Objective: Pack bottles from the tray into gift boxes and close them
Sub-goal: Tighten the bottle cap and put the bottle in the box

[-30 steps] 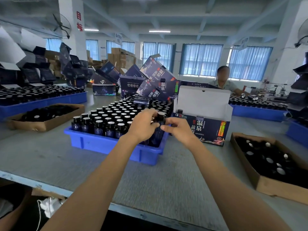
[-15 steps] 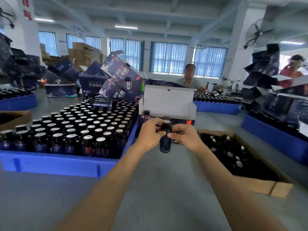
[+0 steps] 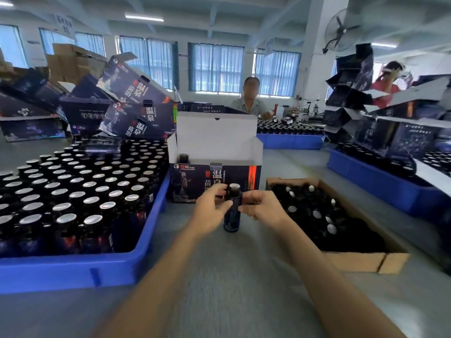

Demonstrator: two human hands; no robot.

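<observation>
Together, left hand [image 3: 211, 213] and right hand [image 3: 261, 209] hold a glossy dark cylindrical bottle [image 3: 231, 220] in their grip; open-lidded cardboard gift box [image 3: 190, 180] at twelve o'clock.

Bright, even daylight from the curtained windows [image 3: 216, 69] and ceiling tube lights [image 3: 144, 17] — soft shadows only. Bottle caps [image 3: 92, 219] glint. Wide-angle bending at the edges; forearms [image 3: 170, 276] and foreground worktop [image 3: 231, 289] smeared by motion blur.

You have bare table [image 3: 219, 276] before the gift box [image 3: 189, 182]; the blue tray [image 3: 73, 272] blocks its left, the cardboard carton [image 3: 353, 261] its right.
</observation>
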